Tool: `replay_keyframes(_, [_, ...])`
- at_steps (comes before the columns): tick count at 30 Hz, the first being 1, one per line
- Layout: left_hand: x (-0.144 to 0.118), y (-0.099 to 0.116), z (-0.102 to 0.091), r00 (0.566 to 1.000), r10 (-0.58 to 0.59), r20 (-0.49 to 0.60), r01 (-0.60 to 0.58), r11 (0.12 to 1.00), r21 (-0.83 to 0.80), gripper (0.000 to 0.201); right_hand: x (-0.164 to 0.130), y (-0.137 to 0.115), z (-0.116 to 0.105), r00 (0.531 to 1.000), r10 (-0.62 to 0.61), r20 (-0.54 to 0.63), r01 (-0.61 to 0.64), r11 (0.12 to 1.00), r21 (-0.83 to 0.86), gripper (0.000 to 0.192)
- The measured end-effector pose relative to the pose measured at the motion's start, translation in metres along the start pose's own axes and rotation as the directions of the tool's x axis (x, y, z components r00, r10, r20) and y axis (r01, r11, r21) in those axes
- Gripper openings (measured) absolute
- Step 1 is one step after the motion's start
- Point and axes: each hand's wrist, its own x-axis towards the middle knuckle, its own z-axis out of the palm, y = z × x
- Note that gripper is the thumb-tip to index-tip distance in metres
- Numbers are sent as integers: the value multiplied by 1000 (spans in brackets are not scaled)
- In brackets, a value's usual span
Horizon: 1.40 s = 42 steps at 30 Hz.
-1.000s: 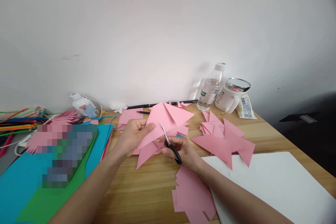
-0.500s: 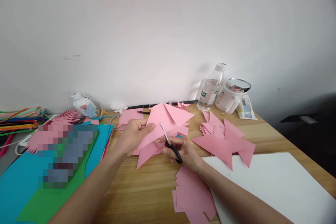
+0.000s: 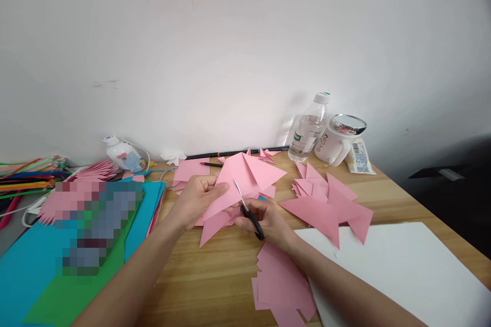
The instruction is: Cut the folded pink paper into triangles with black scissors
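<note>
A sheet of pink paper (image 3: 238,176) with a folded or creased flap at its right is pinched at its left edge by my left hand (image 3: 197,199). My right hand (image 3: 266,219) grips black-handled scissors (image 3: 251,218) by the handles. One silver blade lies in front of the pink sheet, pointing up and left; the other blade is hidden behind the paper. Below the sheet, another pointed pink piece (image 3: 214,227) rests on the wooden table (image 3: 203,276). Nearer to me, under my right forearm, lies a stack of cut pink paper (image 3: 282,286).
Pink cut pieces (image 3: 330,204) are heaped at the right beside a white board (image 3: 399,265). Behind them stand a water bottle (image 3: 307,133) and a white mug (image 3: 335,140). Blue sheets (image 3: 23,271), green paper (image 3: 57,296) and a small white bottle (image 3: 125,153) are at the left.
The pink sheet has shifted slightly right and down with my left hand. My right hand and the scissors have hardly moved.
</note>
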Motion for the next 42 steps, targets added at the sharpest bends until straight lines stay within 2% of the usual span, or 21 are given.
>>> replay_keyframes(4, [1,-6,2,998,-10,56,11,1000,-27,28,0,-5,0,1000,-22,-2,22,1000,6,30])
replay_keyframes(10, [2,-8,1,997,11,79,-7,999,-47,27,-1,-6,1,1000,-18,9,18,1000,8,29])
replay_keyframes(28, [0,-5,3,998,-9,70,14,997,-75,27,0,-3,1,999,-37,-35,35,998,-51,32])
replay_keyframes(42, [0,-4,2,995,-8,101,17,996,-85,26,0,-1,1,998,-22,-51,21,1000,-20,30])
